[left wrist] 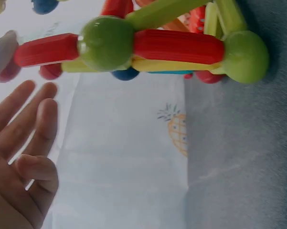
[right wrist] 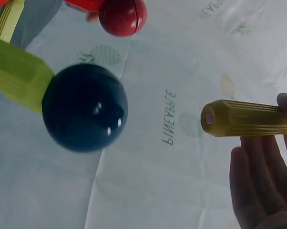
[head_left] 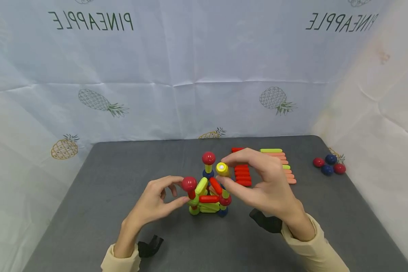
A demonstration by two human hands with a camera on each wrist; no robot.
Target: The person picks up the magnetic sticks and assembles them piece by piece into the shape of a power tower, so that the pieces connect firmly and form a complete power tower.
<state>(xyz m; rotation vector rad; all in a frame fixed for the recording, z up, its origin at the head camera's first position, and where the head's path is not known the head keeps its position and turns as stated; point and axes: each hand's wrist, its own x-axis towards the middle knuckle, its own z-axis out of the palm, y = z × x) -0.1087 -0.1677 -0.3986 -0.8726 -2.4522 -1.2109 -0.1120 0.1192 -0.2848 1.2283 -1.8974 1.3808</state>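
Observation:
A structure of magnetic rods and balls (head_left: 209, 199) stands on the dark table in the head view. At its front left corner, a red ball (head_left: 189, 184) tops a short upright red rod. My left hand (head_left: 156, 198) is beside that corner, thumb at the rod; in the left wrist view its other fingers (left wrist: 43, 119) are spread loosely, holding nothing. Above the structure's right side, my right hand (head_left: 265, 181) pinches a yellow magnetic rod (head_left: 222, 169) between thumb and finger. The right wrist view shows the rod's bare end (right wrist: 210, 118) apart from a dark blue ball (right wrist: 85, 108).
Behind my right hand lie a row of red rods (head_left: 243, 177) and a row of orange and yellow-green rods (head_left: 288, 170). Red and blue balls (head_left: 327, 170) are grouped near the table's right edge. A pineapple-print cloth (head_left: 176, 109) hangs behind the table.

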